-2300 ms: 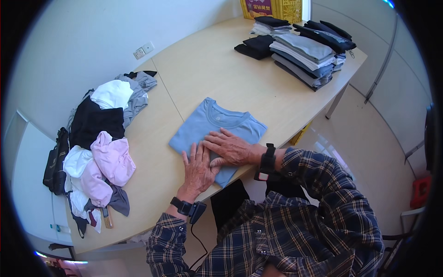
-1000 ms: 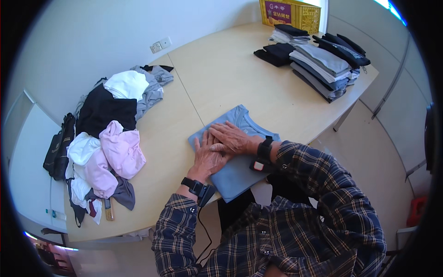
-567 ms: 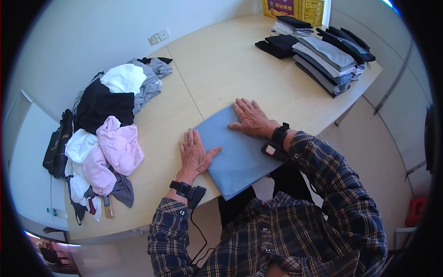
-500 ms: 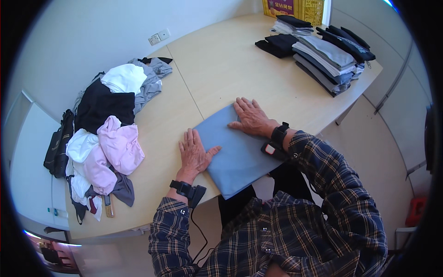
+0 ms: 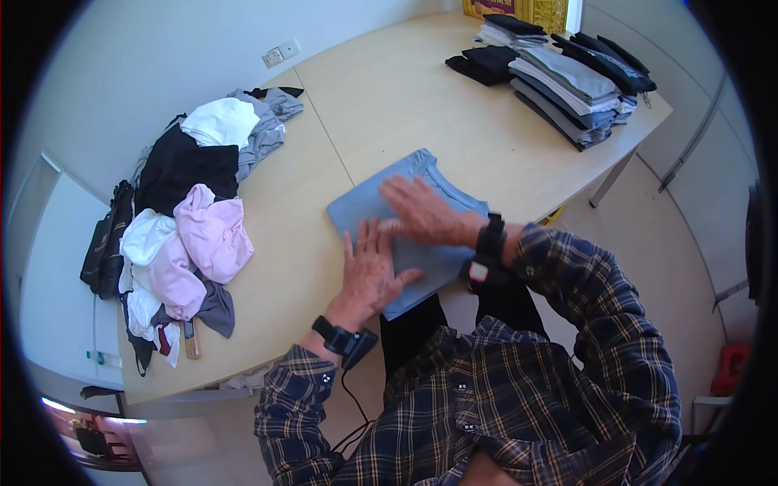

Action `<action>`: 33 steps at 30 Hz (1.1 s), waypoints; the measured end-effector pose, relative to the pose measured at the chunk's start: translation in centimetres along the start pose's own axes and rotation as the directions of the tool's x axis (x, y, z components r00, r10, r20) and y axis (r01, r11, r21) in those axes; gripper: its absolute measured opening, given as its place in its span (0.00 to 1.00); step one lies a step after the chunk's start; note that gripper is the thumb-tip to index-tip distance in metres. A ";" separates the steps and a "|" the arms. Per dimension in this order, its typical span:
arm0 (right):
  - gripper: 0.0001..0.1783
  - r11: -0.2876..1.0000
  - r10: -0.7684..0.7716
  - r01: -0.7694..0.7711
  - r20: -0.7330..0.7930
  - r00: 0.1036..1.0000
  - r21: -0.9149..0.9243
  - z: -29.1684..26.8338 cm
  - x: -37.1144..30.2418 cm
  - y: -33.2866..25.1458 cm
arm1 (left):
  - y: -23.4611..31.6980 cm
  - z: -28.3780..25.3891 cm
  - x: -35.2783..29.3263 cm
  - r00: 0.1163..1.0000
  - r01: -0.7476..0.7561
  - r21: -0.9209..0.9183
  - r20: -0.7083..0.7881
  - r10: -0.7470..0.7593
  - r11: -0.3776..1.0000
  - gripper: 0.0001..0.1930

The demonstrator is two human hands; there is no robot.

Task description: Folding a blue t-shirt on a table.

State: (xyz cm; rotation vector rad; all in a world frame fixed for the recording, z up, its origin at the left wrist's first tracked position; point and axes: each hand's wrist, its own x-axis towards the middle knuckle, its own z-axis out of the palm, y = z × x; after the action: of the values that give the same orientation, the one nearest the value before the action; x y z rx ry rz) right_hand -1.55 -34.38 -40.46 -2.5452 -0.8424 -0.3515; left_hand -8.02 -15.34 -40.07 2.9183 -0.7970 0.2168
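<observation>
A folded light blue garment [image 5: 356, 204], with a band like a collar along its far right edge, lies at the table's near edge. My left hand [image 5: 374, 271] rests on its left part, fingers stretched out and thumb apart. Over its middle is my right hand [image 5: 425, 212], palm down with the fingers extended and slightly blurred; whether it presses on the cloth or hovers just above I cannot tell. My fingertips nearly meet. Neither hand grips anything. Both wrists wear black straps with small devices.
On the left lies a loose heap with a black garment [image 5: 186, 174], a white one [image 5: 220, 121] and a pink one [image 5: 215, 231]. Folded stacks [image 5: 563, 81] stand at the far right, near a yellow box [image 5: 539, 12]. A black bag [image 5: 107, 243] sits beside the heap.
The blue garment now shows a collar-like band at its far edge and sits slightly farther left. My right hand has moved left toward my left hand, which has shifted right onto the cloth.
</observation>
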 end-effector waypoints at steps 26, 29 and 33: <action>0.49 0.990 0.012 -0.003 0.061 0.998 -0.140 -1.4 -6.6 3.0 | -0.2 0.8 -1.1 0.988 -0.148 -0.042 -0.061 0.145 0.988 0.48; 0.48 0.992 0.009 -0.001 0.063 0.998 -0.129 -1.6 -6.6 2.8 | -1.9 -0.6 -1.8 0.991 -0.125 -0.133 -0.060 0.118 0.983 0.48; 0.46 0.995 0.039 -0.032 0.074 0.997 -0.089 -1.7 -5.8 1.4 | -2.9 -2.1 -2.7 0.997 -0.062 -0.212 -0.047 0.053 0.975 0.48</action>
State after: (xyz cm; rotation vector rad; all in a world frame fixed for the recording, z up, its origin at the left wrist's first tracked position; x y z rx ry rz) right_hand -5.35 -39.14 -41.53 -2.6664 -0.8251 -0.2888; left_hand -9.12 -11.21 -38.60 2.6845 -0.8427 0.1835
